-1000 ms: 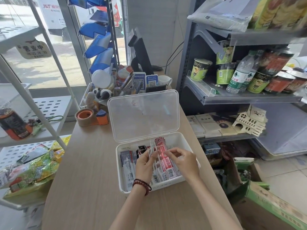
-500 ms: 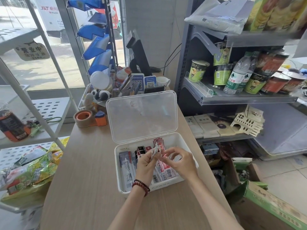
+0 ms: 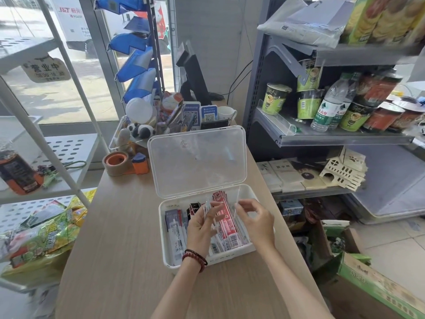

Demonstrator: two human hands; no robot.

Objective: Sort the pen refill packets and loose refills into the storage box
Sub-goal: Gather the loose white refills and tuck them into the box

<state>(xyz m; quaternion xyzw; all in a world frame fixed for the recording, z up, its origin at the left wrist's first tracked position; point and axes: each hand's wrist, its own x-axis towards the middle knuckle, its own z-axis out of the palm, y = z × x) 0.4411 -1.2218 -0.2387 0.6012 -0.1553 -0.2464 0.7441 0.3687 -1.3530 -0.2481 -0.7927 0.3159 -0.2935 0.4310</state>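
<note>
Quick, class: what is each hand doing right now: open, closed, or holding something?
Left hand: grips thin refill packets.
Right hand: fingers curled, seemingly pinching a clear packet.

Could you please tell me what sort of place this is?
Most likely a small shop's checkout counter: shelves hold noodle cups and water bottles, payment code signs stand by a till screen, and an opening-hours sign hangs at the window.
</note>
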